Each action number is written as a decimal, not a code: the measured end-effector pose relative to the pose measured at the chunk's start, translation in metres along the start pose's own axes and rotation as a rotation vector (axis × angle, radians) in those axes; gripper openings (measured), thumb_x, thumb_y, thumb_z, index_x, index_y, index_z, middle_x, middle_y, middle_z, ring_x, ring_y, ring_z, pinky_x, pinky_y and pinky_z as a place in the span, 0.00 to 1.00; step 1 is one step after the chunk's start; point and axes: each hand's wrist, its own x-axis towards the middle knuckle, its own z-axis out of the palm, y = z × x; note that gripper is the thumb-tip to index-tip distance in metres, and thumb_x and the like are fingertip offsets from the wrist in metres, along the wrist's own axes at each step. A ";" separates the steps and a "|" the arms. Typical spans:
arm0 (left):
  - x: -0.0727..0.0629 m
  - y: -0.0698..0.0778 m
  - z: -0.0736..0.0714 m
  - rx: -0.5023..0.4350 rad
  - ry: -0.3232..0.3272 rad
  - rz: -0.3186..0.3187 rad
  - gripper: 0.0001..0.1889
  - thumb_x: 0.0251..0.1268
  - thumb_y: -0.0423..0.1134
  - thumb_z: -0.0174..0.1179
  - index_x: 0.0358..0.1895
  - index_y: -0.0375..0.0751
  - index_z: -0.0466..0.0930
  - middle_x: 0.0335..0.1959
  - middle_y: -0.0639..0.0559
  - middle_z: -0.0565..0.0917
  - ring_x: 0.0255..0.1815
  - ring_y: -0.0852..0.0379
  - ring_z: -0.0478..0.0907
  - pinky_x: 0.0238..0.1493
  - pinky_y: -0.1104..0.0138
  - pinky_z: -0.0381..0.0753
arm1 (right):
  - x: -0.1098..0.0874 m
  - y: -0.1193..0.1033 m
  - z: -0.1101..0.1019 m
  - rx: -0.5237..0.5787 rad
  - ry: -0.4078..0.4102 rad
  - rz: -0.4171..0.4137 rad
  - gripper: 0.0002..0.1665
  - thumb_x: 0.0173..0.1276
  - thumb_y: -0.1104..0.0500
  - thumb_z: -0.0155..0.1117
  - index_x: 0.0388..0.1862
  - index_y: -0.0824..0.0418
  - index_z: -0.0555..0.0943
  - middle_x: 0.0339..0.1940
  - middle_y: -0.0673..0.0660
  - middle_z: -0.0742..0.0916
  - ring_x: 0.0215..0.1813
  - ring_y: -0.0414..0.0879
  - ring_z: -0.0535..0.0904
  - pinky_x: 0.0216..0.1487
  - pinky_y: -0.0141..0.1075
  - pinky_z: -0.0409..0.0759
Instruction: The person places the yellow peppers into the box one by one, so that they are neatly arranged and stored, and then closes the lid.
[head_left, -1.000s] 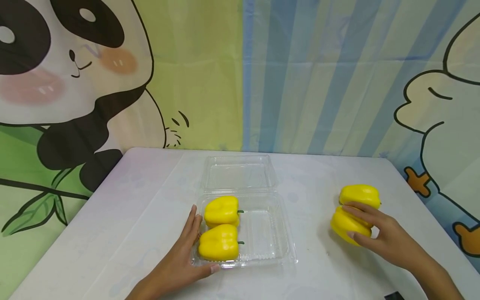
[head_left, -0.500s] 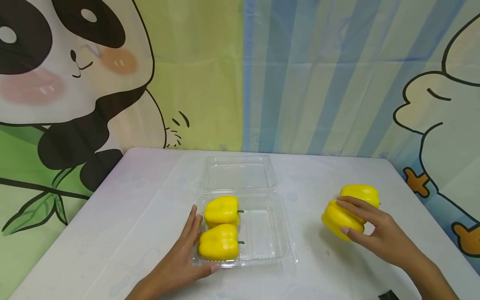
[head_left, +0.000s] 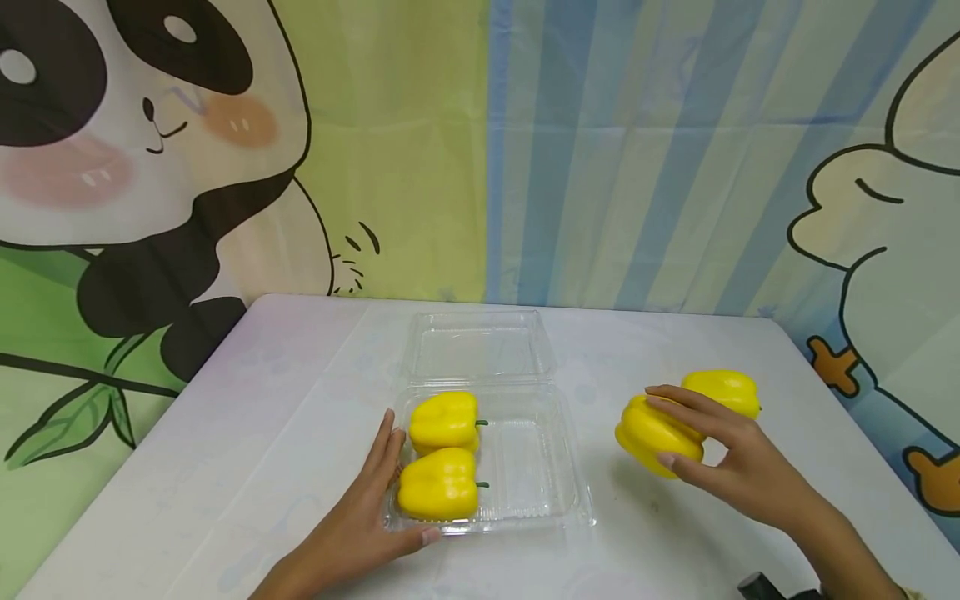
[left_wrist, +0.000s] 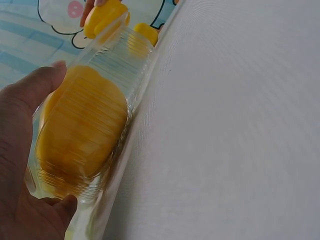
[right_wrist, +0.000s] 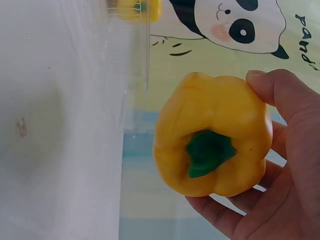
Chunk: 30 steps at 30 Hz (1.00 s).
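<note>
In the head view a yellow bell pepper [head_left: 657, 437] is raised off the table, pinched between the thumb and fingers of my right hand [head_left: 738, 454]. Its green stem [right_wrist: 209, 152] faces the right wrist camera. My left hand [head_left: 360, 508] rests against the near left corner of a clear plastic clamshell container [head_left: 528, 467], fingers fairly straight along its left side and thumb at the front edge. Inside, a far yellow pepper [head_left: 442, 421] and a near yellow pepper [head_left: 437, 485] lie along the left side, stems pointing right. Some left fingers are partly hidden beside the container.
Another yellow pepper [head_left: 723, 392] lies on the white table [head_left: 225, 467] at the right, beyond my right hand. The container's clear lid [head_left: 480, 346] lies folded back behind it. A dark object [head_left: 759, 586] shows at the bottom edge. A printed curtain [head_left: 585, 150] hangs behind the table.
My right hand has lifted its pepper from beside the other loose one and carried it left. The left hand and the container have stayed in place.
</note>
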 end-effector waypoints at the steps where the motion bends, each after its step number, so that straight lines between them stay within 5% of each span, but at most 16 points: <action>1: 0.000 0.000 0.000 0.001 -0.001 -0.003 0.64 0.47 0.66 0.70 0.79 0.43 0.37 0.78 0.60 0.27 0.76 0.44 0.46 0.65 0.39 0.59 | 0.002 -0.001 0.001 0.001 -0.003 -0.011 0.35 0.55 0.62 0.77 0.63 0.50 0.79 0.63 0.49 0.78 0.65 0.35 0.68 0.59 0.18 0.60; 30: -0.001 0.000 0.000 0.018 -0.031 -0.035 0.63 0.49 0.66 0.68 0.79 0.42 0.36 0.79 0.55 0.28 0.75 0.42 0.48 0.64 0.39 0.61 | 0.022 -0.028 0.028 0.199 -0.066 -0.130 0.35 0.59 0.66 0.73 0.66 0.53 0.76 0.66 0.51 0.76 0.61 0.43 0.76 0.56 0.28 0.75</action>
